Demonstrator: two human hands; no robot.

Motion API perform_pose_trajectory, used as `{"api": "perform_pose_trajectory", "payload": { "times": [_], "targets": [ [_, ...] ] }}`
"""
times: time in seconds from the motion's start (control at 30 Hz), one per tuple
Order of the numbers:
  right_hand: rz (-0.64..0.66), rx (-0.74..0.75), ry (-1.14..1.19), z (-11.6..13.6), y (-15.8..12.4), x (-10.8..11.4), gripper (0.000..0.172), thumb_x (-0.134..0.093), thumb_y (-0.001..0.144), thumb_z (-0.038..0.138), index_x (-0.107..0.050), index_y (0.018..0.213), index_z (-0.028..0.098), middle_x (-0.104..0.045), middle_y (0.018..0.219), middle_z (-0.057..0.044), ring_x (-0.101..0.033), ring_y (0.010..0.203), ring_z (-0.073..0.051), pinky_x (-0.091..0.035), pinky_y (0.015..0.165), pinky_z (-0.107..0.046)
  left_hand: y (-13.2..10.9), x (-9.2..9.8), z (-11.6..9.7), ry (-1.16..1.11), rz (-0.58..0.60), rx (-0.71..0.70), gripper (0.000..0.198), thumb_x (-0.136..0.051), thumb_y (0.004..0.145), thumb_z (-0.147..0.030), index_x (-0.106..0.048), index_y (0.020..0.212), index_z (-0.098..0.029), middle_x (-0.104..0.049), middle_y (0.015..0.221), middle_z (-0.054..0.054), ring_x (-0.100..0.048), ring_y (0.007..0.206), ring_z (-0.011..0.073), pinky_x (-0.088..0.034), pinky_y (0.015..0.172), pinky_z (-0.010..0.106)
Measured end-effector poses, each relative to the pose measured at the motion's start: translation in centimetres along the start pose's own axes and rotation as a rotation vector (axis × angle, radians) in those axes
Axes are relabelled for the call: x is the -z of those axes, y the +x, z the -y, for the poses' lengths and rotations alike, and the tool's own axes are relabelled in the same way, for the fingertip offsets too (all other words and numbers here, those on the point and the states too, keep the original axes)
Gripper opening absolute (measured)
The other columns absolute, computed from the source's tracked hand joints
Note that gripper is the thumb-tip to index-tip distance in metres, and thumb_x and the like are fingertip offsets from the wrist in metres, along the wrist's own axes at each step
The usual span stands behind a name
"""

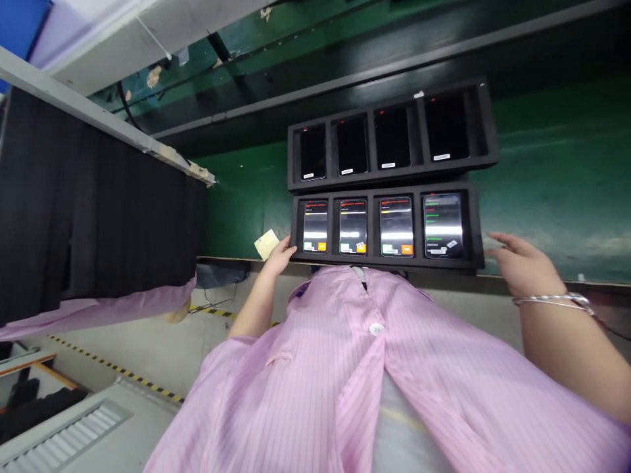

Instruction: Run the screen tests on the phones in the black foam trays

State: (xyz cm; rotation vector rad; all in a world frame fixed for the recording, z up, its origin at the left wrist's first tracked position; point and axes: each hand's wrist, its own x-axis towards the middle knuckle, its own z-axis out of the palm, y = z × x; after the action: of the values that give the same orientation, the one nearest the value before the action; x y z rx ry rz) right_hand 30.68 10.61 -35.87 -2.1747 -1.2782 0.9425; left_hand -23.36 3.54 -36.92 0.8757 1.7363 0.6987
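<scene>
A black tray (384, 263) lies along the near edge of the green bench, with several phones in its compartments. Their screens are lit; the rightmost phone (442, 220) shows green and red lines, the others red text with orange and green blocks. My left hand (280, 255) grips this tray's left end at the near corner. At the opposite end, my right hand (522, 263) is just off the tray, fingers stretched toward it. Behind lies a second black tray (394, 176) with several dark-screened phones, such as the leftmost phone (313, 152).
A pale yellow paper (267, 244) sits beside my left hand at the edge of the green bench (557, 177). A black curtain (103, 210) hangs from a frame at left. A rail (315, 82) runs behind the trays. Another person's pink sleeve (108, 309) shows below the curtain.
</scene>
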Motion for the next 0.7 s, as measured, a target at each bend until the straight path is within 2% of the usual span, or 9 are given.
{"api": "perform_pose_trajectory", "payload": {
  "times": [0.03, 0.1, 0.17, 0.27, 0.33, 0.4, 0.5, 0.57, 0.7],
  "targets": [
    [-0.043, 0.104, -0.097, 0.6, -0.5, -0.3, 0.049, -0.065, 0.080, 0.039, -0.073, 0.121, 0.014, -0.071, 0.118, -0.021, -0.065, 0.112, -0.032, -0.049, 0.105, -0.054, -0.2, -0.6, 0.2, 0.061, -0.045, -0.044, 0.058, -0.072, 0.088, -0.022, -0.063, 0.144, -0.018, -0.065, 0.147, 0.012, -0.054, 0.146, 0.0301, -0.039, 0.127, 0.047],
    [-0.100, 0.440, -0.228, 2.2, -2.0, -1.7, 0.048, -0.058, 0.090, 0.043, -0.072, 0.124, 0.011, -0.065, 0.133, -0.025, -0.055, 0.132, -0.037, -0.039, 0.118, -0.058, -0.5, -1.8, 0.5, 0.180, -0.143, -0.115, 0.064, -0.075, 0.091, -0.028, -0.055, 0.150, -0.017, -0.057, 0.155, 0.016, -0.050, 0.149, 0.0315, -0.036, 0.128, 0.048],
    [-0.065, 0.805, -0.281, 3.7, -4.0, -3.9, 0.046, -0.054, 0.098, 0.044, -0.071, 0.126, 0.013, -0.061, 0.141, -0.024, -0.048, 0.142, -0.037, -0.035, 0.123, -0.057, -0.7, -3.0, 0.6, 0.221, -0.198, -0.138, 0.069, -0.074, 0.094, -0.031, -0.047, 0.155, -0.016, -0.054, 0.157, 0.019, -0.050, 0.148, 0.0316, -0.038, 0.127, 0.048],
    [0.034, 1.104, -0.351, 4.9, -6.2, -7.4, 0.041, -0.055, 0.102, 0.040, -0.069, 0.135, 0.019, -0.057, 0.149, -0.019, -0.042, 0.148, -0.038, -0.035, 0.123, -0.060, -0.6, -4.1, 0.5, 0.226, -0.214, -0.161, 0.074, -0.070, 0.095, -0.025, -0.037, 0.160, -0.017, -0.052, 0.157, 0.019, -0.053, 0.146, 0.0292, -0.040, 0.125, 0.046],
    [0.075, 1.181, -0.387, 4.8, -6.7, -9.2, 0.043, -0.056, 0.103, 0.039, -0.067, 0.140, 0.022, -0.055, 0.153, -0.018, -0.041, 0.149, -0.039, -0.035, 0.123, -0.064, -0.5, -4.5, 0.4, 0.281, -0.247, -0.173, 0.079, -0.071, 0.092, -0.021, -0.033, 0.162, -0.017, -0.049, 0.160, 0.020, -0.050, 0.148, 0.0300, -0.038, 0.127, 0.047],
    [0.121, 1.189, -0.417, 4.2, -6.4, -10.3, 0.047, -0.058, 0.102, 0.040, -0.064, 0.146, 0.025, -0.051, 0.159, -0.017, -0.039, 0.151, -0.040, -0.032, 0.123, -0.068, -0.7, -4.9, 0.3, 0.376, -0.311, -0.202, 0.083, -0.072, 0.091, -0.022, -0.031, 0.163, -0.016, -0.042, 0.164, 0.023, -0.042, 0.154, 0.0333, -0.034, 0.129, 0.051],
    [0.169, 1.151, -0.447, 2.7, -5.8, -11.1, 0.052, -0.060, 0.101, 0.041, -0.060, 0.151, 0.029, -0.043, 0.166, -0.015, -0.035, 0.153, -0.042, -0.028, 0.124, -0.072, -1.5, -6.0, 0.0, 0.571, -0.352, -0.368, 0.079, -0.072, 0.094, -0.035, -0.035, 0.162, -0.017, -0.032, 0.169, 0.023, -0.024, 0.162, 0.0377, -0.025, 0.132, 0.059],
    [0.157, 1.134, -0.458, 1.8, -5.6, -11.4, 0.049, -0.060, 0.101, 0.042, -0.064, 0.148, 0.027, -0.042, 0.167, -0.015, -0.034, 0.153, -0.043, -0.026, 0.124, -0.073, -2.0, -6.9, -0.3, 0.711, -0.264, -0.527, 0.066, -0.069, 0.098, -0.042, -0.047, 0.157, -0.021, -0.031, 0.170, 0.019, -0.020, 0.162, 0.0387, -0.022, 0.132, 0.062],
    [0.138, 1.101, -0.459, 0.9, -5.8, -11.3, 0.049, -0.057, 0.103, 0.045, -0.063, 0.148, 0.025, -0.045, 0.164, -0.017, -0.035, 0.153, -0.042, -0.025, 0.125, -0.071, -1.8, -8.4, -1.4, 0.929, 0.025, -0.747, 0.043, -0.068, 0.102, -0.043, -0.066, 0.144, -0.033, -0.042, 0.167, 0.011, -0.026, 0.160, 0.0391, -0.018, 0.132, 0.066]
  ]
}}
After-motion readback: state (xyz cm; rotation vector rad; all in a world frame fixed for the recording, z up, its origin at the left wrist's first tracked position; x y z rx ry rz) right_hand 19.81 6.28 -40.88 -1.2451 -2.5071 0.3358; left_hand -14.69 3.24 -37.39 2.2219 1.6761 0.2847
